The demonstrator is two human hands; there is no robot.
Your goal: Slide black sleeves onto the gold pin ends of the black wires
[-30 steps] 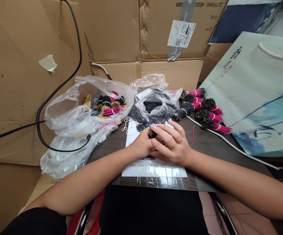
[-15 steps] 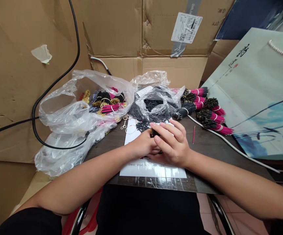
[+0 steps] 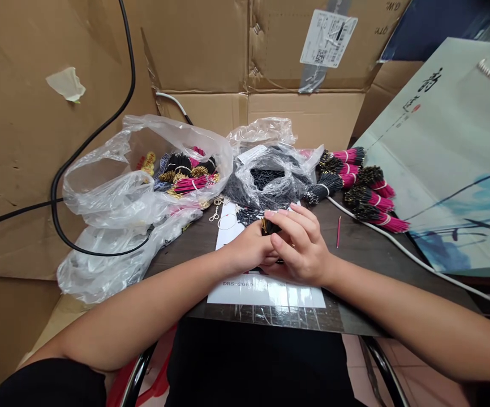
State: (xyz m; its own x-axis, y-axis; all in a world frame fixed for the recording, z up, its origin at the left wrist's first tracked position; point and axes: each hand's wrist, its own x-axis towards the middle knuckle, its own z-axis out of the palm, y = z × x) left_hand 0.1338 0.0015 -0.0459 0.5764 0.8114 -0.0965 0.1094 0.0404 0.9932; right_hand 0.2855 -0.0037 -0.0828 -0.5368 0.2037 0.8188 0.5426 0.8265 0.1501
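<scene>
Flattened cardboard cartons (image 3: 37,169) line the wall space from the left of the frame across the top, with a torn scrap of tape (image 3: 65,85) at upper left and a shipping label (image 3: 327,38) at top centre. A black cable (image 3: 128,59) runs down the cardboard on the left. A pale paper gift bag (image 3: 452,130) with a beaded handle leans at right, beside the dark counter (image 3: 381,265). Pink floor tiles (image 3: 423,379) and a chrome chair frame (image 3: 384,367) show at lower right.

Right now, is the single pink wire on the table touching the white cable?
No, the single pink wire lies apart from the white cable, with dark table top showing between them.
</scene>
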